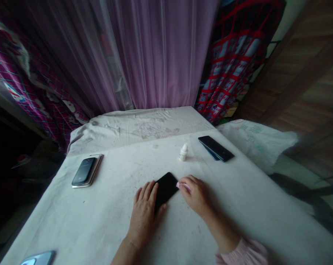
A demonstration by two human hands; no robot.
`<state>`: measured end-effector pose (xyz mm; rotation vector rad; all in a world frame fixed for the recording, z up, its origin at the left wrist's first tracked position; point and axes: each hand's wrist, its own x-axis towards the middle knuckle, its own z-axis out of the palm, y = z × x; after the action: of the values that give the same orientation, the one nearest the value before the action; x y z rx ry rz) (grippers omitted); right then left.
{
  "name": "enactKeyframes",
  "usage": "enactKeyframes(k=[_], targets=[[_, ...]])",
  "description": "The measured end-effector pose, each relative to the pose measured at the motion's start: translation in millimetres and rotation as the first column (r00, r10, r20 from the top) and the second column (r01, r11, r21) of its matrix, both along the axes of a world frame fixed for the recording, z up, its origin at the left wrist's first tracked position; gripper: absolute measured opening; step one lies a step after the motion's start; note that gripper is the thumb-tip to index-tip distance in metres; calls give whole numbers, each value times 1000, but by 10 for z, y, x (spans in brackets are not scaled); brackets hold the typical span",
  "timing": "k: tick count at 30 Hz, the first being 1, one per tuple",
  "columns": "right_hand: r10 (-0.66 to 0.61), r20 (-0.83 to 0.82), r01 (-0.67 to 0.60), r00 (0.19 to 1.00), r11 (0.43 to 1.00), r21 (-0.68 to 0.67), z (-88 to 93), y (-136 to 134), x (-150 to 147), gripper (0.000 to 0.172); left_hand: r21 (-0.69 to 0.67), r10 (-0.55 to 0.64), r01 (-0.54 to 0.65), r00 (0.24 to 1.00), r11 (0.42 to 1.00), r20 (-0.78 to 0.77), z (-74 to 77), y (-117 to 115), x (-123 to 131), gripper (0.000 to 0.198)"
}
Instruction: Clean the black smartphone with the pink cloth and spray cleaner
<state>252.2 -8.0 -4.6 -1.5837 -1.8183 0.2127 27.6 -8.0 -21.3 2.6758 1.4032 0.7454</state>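
Observation:
A black phone (166,186) lies flat on the white-covered table (106,221) in front of me. My left hand (144,209) rests on its near left edge, fingers stretched flat along it, thumb at its lower side. My right hand (195,195) is at the phone's right edge, fingers pinched on a small pink piece (183,186) that touches the phone.
A small white bottle (183,152) stands just behind the phone. Two stacked dark phones (216,148) lie at the back right, a dark phone on a light one (86,171) at the left, another phone (38,258) at the near left corner. Curtains hang behind the table.

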Motion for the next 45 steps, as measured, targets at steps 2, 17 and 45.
enactKeyframes(k=[2, 17, 45], targets=[[-6, 0, 6, 1000, 1000, 1, -18, 26, -18, 15, -5, 2, -2, 1000, 1000, -11, -9, 7, 3, 58], [59, 200, -3, 978, 963, -270, 173, 414, -233, 38, -14, 0, -1, 999, 1000, -33, -35, 10, 3, 54], [98, 295, 53, 951, 884, -464, 450, 519, -238, 28, -26, 0, -1, 1000, 1000, -18, -45, 17, 7, 53]])
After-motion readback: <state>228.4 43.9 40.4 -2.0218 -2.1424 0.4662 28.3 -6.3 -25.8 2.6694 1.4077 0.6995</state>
